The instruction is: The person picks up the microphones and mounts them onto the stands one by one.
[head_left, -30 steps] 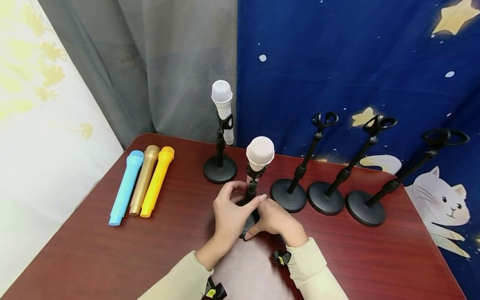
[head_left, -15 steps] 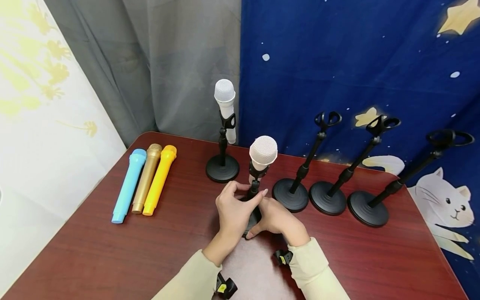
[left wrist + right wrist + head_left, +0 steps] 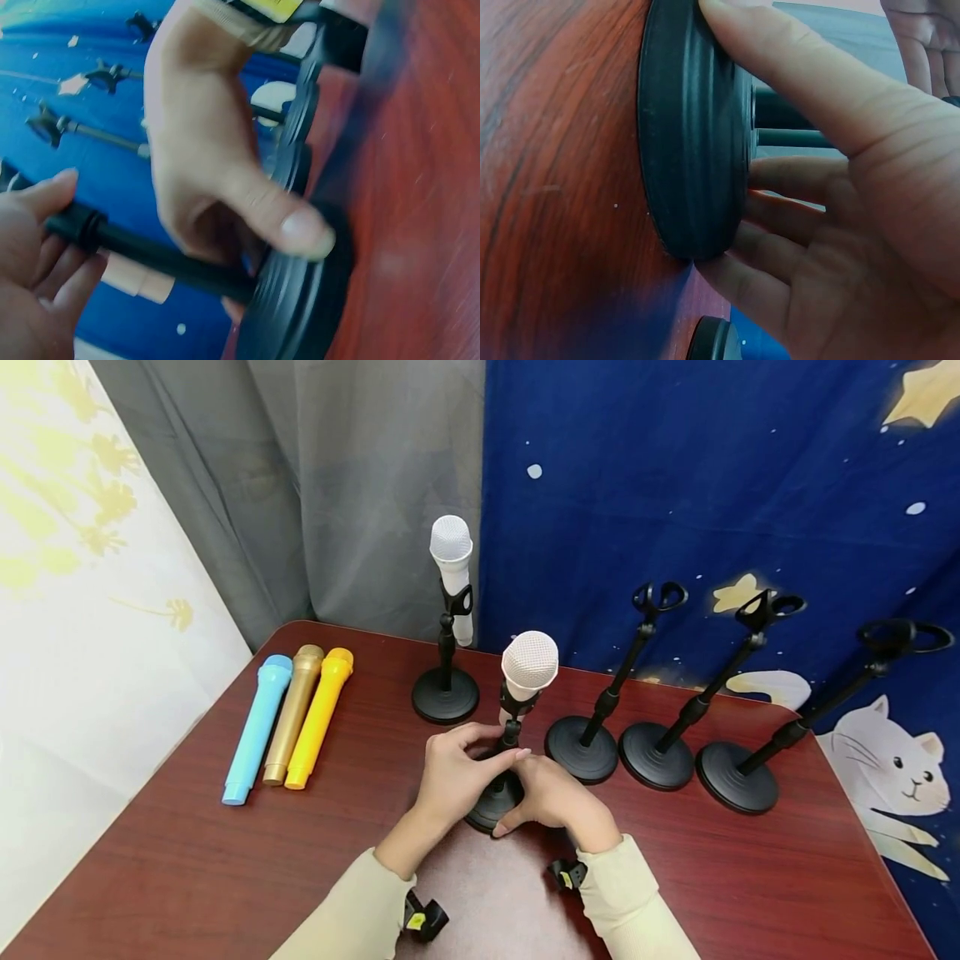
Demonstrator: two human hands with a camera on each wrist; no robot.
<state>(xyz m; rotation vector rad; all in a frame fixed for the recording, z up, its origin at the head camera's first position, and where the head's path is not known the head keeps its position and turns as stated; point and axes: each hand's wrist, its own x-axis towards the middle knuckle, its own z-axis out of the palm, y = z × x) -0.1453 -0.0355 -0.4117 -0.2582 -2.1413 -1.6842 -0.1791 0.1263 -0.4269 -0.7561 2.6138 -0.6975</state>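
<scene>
A black desk microphone stand stands on the table between both hands, with a white microphone in its clip, head up. My left hand grips the stand's upright; in the left wrist view its thumb and fingers surround the black collar on the pole. Low down, my right hand holds the round base, thumb on one side and fingers along the other. Behind stands another black stand carrying a white microphone.
To the left lie a blue microphone, a gold microphone and a yellow microphone, side by side. Three stands with bare clips, a near one, a middle one and a far one, line the right. Curtains hang behind the table.
My left wrist and forearm have swung left around the upright, showing more of the base. My right hand stays on the base. The view has shifted slightly.
</scene>
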